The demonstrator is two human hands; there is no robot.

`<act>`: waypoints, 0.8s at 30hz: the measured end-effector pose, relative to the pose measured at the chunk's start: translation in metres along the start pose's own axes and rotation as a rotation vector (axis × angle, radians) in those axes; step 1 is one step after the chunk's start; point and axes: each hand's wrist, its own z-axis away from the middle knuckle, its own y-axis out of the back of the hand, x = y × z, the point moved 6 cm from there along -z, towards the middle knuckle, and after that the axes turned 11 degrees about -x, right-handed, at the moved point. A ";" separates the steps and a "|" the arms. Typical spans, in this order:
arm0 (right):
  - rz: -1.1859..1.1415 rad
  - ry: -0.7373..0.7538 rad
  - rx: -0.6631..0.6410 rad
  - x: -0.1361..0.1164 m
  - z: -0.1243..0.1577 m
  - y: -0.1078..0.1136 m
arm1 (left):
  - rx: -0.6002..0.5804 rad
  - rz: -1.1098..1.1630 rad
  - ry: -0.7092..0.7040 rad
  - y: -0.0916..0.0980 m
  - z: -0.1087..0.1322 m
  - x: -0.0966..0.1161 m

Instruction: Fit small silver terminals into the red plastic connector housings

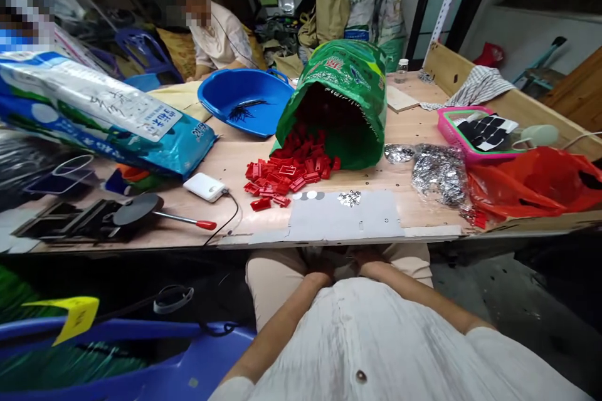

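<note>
My left hand [323, 268] and my right hand [367, 257] rest low in my lap, under the table's front edge. Shadow and the edge hide their fingers, so I cannot tell whether they hold anything. On the table just beyond them lies a grey sheet [320, 219] bearing a small heap of shiny metal pieces [349, 198]. Behind it, red plastic parts [291, 169] spill from the mouth of a green bag [348, 69] lying on its side.
A hand press with a red-tipped lever [205, 224] and a white power bank [205, 187] stand left. Behind are a blue basin [244, 84] and a large blue sack [94, 113]. Right are bagged metal parts [439, 172], a pink basket [446, 128] and a red bag [536, 182]. A person [219, 37] sits opposite.
</note>
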 end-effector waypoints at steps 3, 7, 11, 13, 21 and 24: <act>-0.040 0.042 0.033 -0.002 0.009 0.000 | 0.094 0.068 0.007 0.002 0.012 -0.003; -0.124 0.080 0.096 -0.001 0.031 0.004 | 0.200 0.157 0.008 0.003 0.032 -0.007; -0.218 0.197 0.154 -0.001 0.071 0.015 | 0.287 0.267 -0.039 0.006 0.045 -0.009; -0.281 0.269 0.124 0.001 0.096 0.024 | 0.294 0.297 -0.033 0.007 0.046 -0.009; -0.477 0.111 0.571 0.098 0.174 0.136 | 0.445 0.428 -0.044 0.012 0.037 -0.013; -0.068 -0.259 0.783 0.138 0.176 0.176 | 0.449 0.469 -0.051 0.010 0.034 -0.016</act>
